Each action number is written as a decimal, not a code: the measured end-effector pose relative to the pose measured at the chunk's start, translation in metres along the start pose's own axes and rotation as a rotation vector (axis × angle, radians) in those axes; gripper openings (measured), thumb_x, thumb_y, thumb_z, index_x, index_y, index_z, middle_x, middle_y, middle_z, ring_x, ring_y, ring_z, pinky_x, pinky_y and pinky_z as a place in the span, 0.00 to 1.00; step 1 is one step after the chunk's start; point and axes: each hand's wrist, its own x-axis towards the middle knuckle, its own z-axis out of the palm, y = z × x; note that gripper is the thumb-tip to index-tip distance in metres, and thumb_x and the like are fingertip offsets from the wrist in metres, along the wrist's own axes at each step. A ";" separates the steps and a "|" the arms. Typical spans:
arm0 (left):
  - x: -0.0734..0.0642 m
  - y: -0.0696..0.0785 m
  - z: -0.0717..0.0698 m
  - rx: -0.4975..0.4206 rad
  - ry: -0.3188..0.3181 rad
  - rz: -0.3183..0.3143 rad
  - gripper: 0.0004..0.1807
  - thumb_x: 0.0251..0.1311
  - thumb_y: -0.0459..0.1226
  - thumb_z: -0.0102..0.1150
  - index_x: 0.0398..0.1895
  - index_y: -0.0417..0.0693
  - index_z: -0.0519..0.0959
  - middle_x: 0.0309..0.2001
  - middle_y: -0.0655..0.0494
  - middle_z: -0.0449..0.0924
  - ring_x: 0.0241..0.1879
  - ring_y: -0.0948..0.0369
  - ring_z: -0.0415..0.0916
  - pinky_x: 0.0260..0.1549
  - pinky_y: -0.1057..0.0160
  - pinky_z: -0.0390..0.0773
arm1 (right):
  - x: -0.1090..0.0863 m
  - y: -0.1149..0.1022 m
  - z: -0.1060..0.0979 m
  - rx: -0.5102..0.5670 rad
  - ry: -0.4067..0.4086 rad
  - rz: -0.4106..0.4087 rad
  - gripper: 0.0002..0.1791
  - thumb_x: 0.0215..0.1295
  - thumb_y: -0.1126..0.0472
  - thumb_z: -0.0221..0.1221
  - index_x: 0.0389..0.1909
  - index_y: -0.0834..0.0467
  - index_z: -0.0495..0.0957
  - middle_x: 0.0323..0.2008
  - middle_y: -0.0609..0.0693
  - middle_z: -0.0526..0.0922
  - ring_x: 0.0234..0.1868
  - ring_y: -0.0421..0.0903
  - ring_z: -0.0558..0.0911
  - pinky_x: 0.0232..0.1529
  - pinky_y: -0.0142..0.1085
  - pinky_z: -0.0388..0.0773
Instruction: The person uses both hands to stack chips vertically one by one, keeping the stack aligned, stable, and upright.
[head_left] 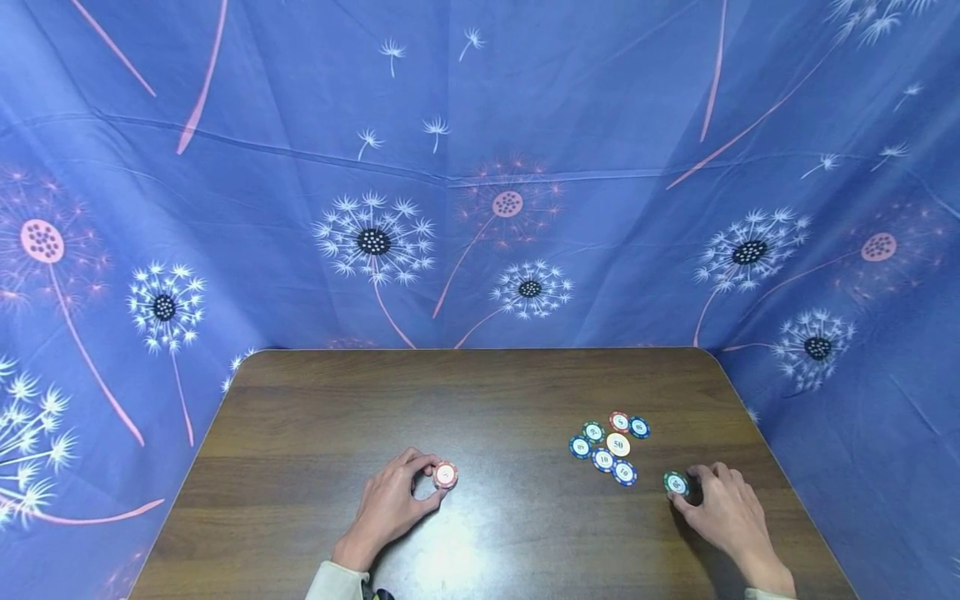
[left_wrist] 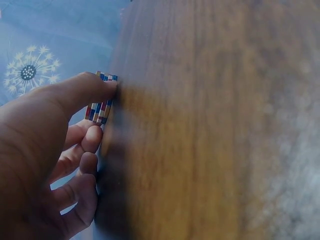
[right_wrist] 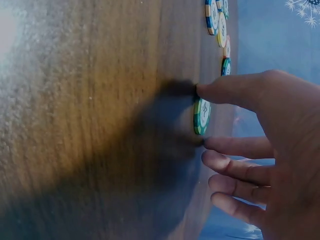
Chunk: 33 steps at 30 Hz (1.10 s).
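Observation:
In the head view my left hand (head_left: 393, 492) pinches a small stack of poker chips (head_left: 446, 475) between thumb and fingers, left of the table's middle. A red-rimmed chip tops it; the left wrist view shows the stack's edge (left_wrist: 100, 111) striped in red, blue and white, close against the wood. On the right, my right hand (head_left: 723, 508) spans a single green poker chip (head_left: 676, 483) lying flat. Its thumb (right_wrist: 212, 89) is right at one edge of the chip, while the index fingertip (right_wrist: 212, 144) sits just off the opposite edge.
Several loose poker chips lie spread between the hands, among them a yellowish 50 chip (head_left: 618, 445), a red chip (head_left: 619, 422) and a blue chip (head_left: 624, 473). Blue dandelion-print cloth (head_left: 480, 100) rises behind and beside the brown wooden table (head_left: 315, 400).

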 end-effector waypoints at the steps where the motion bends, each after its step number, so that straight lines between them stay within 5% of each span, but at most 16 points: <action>1: 0.000 0.000 0.000 -0.001 -0.001 -0.001 0.20 0.50 0.51 0.82 0.47 0.65 0.88 0.37 0.73 0.77 0.29 0.74 0.65 0.24 0.66 0.65 | 0.000 0.000 0.000 0.002 -0.002 0.001 0.29 0.53 0.53 0.78 0.48 0.71 0.84 0.40 0.66 0.81 0.44 0.70 0.80 0.44 0.65 0.74; 20: -0.002 -0.001 0.001 0.000 -0.005 -0.009 0.21 0.49 0.51 0.82 0.47 0.63 0.88 0.36 0.72 0.76 0.28 0.73 0.65 0.25 0.66 0.65 | 0.004 -0.001 0.016 -0.024 0.220 -0.175 0.19 0.38 0.56 0.81 0.27 0.59 0.83 0.26 0.50 0.79 0.29 0.57 0.79 0.32 0.56 0.75; 33: -0.001 0.001 0.001 0.010 -0.003 -0.013 0.20 0.49 0.50 0.82 0.47 0.64 0.88 0.40 0.75 0.78 0.33 0.72 0.69 0.28 0.64 0.70 | -0.010 -0.003 0.015 -0.007 0.216 -0.115 0.20 0.34 0.52 0.79 0.23 0.51 0.77 0.23 0.45 0.76 0.25 0.49 0.76 0.27 0.49 0.72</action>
